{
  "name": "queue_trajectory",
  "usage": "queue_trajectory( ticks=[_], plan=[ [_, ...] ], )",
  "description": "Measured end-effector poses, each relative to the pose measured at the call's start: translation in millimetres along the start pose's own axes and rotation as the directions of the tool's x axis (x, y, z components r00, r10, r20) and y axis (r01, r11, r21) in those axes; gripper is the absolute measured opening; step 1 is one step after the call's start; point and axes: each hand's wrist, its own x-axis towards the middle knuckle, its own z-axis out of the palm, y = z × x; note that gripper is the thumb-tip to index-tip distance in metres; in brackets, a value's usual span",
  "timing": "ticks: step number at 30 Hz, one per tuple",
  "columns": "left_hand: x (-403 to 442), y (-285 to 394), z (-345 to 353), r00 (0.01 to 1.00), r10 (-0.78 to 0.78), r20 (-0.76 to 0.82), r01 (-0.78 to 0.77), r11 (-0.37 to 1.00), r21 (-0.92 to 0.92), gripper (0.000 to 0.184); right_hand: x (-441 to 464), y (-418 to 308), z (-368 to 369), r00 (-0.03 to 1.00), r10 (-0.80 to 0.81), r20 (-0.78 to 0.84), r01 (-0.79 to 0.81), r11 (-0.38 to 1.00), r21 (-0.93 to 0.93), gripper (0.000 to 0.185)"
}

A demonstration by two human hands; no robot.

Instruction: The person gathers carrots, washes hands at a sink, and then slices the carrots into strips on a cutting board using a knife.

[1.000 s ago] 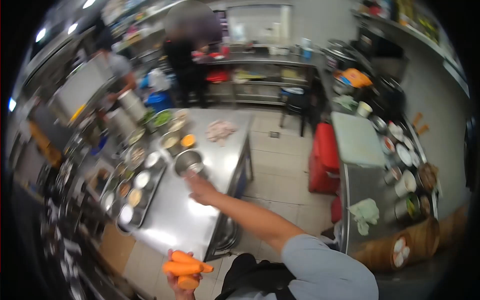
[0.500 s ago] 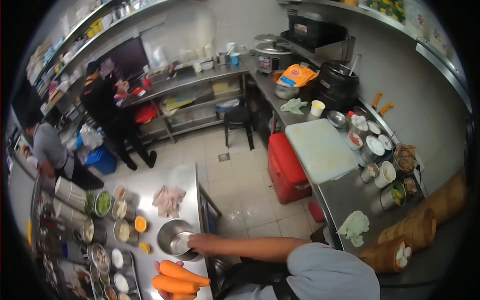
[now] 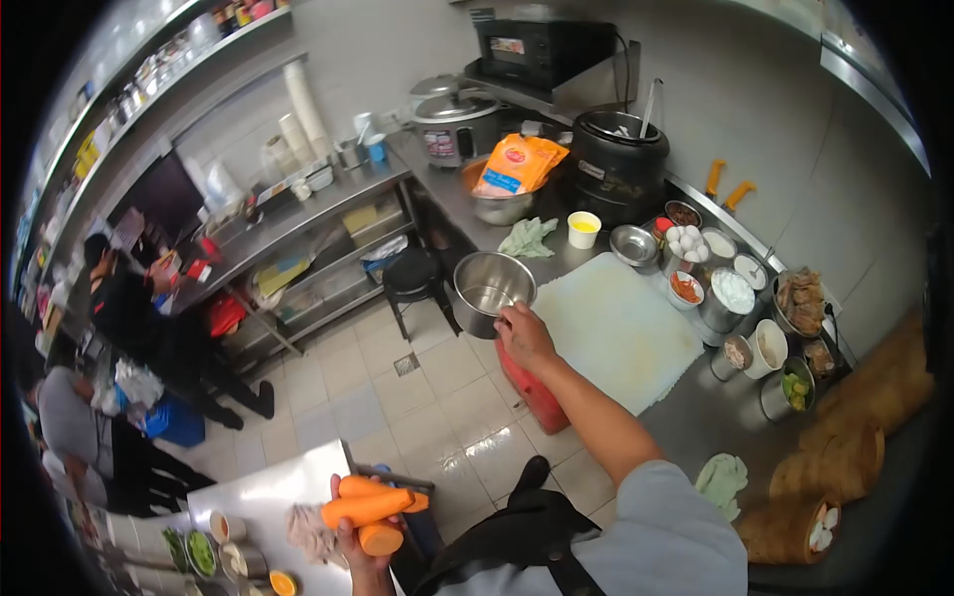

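Observation:
My left hand point(image 3: 360, 552) cradles three peeled orange carrots point(image 3: 366, 510) at the lower middle, near the corner of the left steel table. With fingers and thumb, my right hand point(image 3: 528, 336) pinches the near rim of a round steel pot point(image 3: 481, 294). The pot hangs in the air, its mouth up and its inside bare, just beside the left edge of a white cutting board point(image 3: 621, 338). Its lower side hides part of a red cooler point(image 3: 534, 392) standing on the floor.
Along the right counter stand small containers, including a bowl of eggs point(image 3: 687, 242), a black soup warmer point(image 3: 614, 164) and bamboo steamers point(image 3: 795, 531). A black stool point(image 3: 415, 273) stands on the tiled floor. Two people work at the far left. A cloth point(image 3: 316, 536) lies on the left table.
The view has swung right. My right hand has lifted the pot off the left table and carried it over towards the cutting board. My left hand still holds the carrots.

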Motion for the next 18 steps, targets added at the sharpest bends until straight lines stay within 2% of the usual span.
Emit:
queue_trajectory(
  ticks=[2, 4, 6, 9, 11, 12, 14, 15, 17, 18],
  plan=[
    [32.5, -12.9, 7.1, 1.0, -0.02, 0.001, 0.02, 0.998, 0.064, 0.09, 43.6, 49.3, 5.8, 1.0, 0.022, -0.017, -0.023, 1.0, -0.022, 0.009],
    [65.6, -25.3, 9.4, 0.999, -0.018, -0.027, 0.022, 0.985, 0.174, 0.092, 76.6, 94.1, 20.4, 0.997, -0.049, -0.067, 0.043, 0.995, -0.088, 0.008],
    [100.7, -31.9, 19.4, 0.998, -0.063, 0.002, 0.061, 0.978, 0.201, 0.095, 101.0, 128.1, 29.0, 0.997, -0.022, -0.071, 0.011, 0.988, -0.153, 0.011],
    [142.4, -46.1, 38.9, 0.972, -0.23, 0.039, 0.219, 0.958, 0.185, 0.095, 111.0, 162.5, 32.7, 0.998, 0.015, -0.055, -0.025, 0.98, -0.197, 0.006],
    [178.9, -60.9, 39.8, 0.953, -0.291, 0.081, 0.267, 0.938, 0.223, 0.095, 118.2, 173.1, 21.8, 0.977, 0.206, 0.053, -0.169, 0.903, -0.394, 0.022],
    [196.1, -67.9, 41.3, 0.93, -0.348, 0.114, 0.31, 0.914, 0.263, 0.094, 121.5, 172.6, 16.4, 0.976, 0.211, 0.045, -0.176, 0.897, -0.405, 0.022],
    [228.5, -82.3, 61.7, 0.898, -0.423, 0.117, 0.388, 0.89, 0.241, 0.094, 111.2, 157.3, 5.0, 0.937, 0.317, -0.148, -0.345, 0.765, -0.544, 0.051],
    [247.4, -93.2, 58.0, 0.852, -0.501, 0.154, 0.434, 0.838, 0.33, 0.097, 103.7, 132.4, -11.1, 0.946, 0.29, -0.146, -0.322, 0.779, -0.539, 0.073],
    [289.2, -113.9, 62.0, 0.731, -0.648, 0.214, 0.519, 0.731, 0.443, 0.099, 76.9, 87.5, -22.1, 0.949, 0.302, -0.095, -0.316, 0.921, -0.23, 0.075],
    [308.0, -126.2, 70.3, 0.654, -0.717, 0.24, 0.569, 0.676, 0.468, 0.098, 61.0, 75.5, -19.5, 0.841, 0.516, 0.163, -0.536, 0.835, 0.123, 0.09]
  ],
)
